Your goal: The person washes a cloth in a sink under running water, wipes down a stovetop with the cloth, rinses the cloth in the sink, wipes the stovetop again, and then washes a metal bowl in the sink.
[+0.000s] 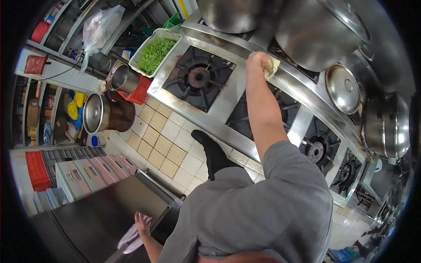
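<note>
My right hand (259, 62) reaches across the stove, closed around a pale yellowish cloth (272, 68). It is at the raised steel ledge (289, 81) behind the burners, below a large steel pot (315, 37). Low on the left, my left hand (142, 224) is beside a dark cabinet top (101, 210). Its fingers are bent over a white and pinkish striped cloth (128, 240), which shows on both sides of the hand. The steel stove (228, 98) has several black burners, and my right forearm covers part of one.
A white basket (163, 33) of green leaves stands at the stove's left end. A steel pot (94, 113) and a red crate (139, 90) are on the left. A round lid (342, 89) leans behind the stove. Pink-fronted drawers (98, 174) stand at lower left.
</note>
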Demonstrator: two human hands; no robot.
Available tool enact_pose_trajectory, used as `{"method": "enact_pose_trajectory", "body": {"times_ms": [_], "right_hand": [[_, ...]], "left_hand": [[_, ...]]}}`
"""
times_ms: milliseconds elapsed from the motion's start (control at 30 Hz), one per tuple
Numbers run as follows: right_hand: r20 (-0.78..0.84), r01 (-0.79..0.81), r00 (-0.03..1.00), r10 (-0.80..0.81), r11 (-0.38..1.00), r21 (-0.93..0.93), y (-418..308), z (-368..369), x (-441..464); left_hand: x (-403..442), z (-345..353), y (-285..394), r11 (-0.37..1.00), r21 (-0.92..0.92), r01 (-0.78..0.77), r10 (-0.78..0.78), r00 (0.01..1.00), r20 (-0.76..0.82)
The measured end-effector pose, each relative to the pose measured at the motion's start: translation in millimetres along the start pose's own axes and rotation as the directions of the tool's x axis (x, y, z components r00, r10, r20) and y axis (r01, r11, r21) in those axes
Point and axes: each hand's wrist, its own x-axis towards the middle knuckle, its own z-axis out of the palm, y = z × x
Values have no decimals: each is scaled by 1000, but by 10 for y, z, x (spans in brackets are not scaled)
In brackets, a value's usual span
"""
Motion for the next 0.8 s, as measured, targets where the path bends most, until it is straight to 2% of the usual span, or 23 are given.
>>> {"method": "enact_pose_trajectory", "body": {"times_ms": [67,133,167,267,300,367,467,567,633,700,767,800], "right_hand": [[-69,36,997,-32,998,58,549,419,-119],[-131,64,990,-51,993,99,1181,809,-320],[-126,73,990,-69,997,31,1450,942,-420],[-137,102,983,-120,986,-135,1963,1250,-793],[-170,101,976,-132,978,-181,2067,1315,-1040],[-281,105,943,-180,959,-262,2472,1492,-1141],[-263,219,934,-243,968,-119,3266,1956,-1018],[-117,-75,991,59,987,-141,3107,1785,-2147],[-199,142,969,-144,990,-28,3556,2029,-2312],[-4,-162,987,162,987,-19,3530,1935,-2691],[251,-115,963,94,991,73,4247,2249,-2128],[378,-87,923,67,996,37,4309,2208,-2282]], "left_hand": [[687,104,502,996,66,-67,62,994,86],[930,360,1255,980,171,-97,78,990,116],[986,454,1549,970,218,-108,81,988,129],[1326,462,2067,982,169,-87,63,987,148],[1462,416,2112,992,119,-41,24,990,136],[1642,232,2086,985,153,79,-99,987,128],[1895,1,1902,959,164,230,-242,968,59],[1997,-47,2112,906,348,242,-281,958,65],[2326,-71,2279,886,411,212,-275,956,100],[2753,-132,2448,876,450,171,-260,955,143],[3245,-194,2667,875,469,121,-235,953,192],[3526,-239,2803,875,476,88,-216,951,221]]}}
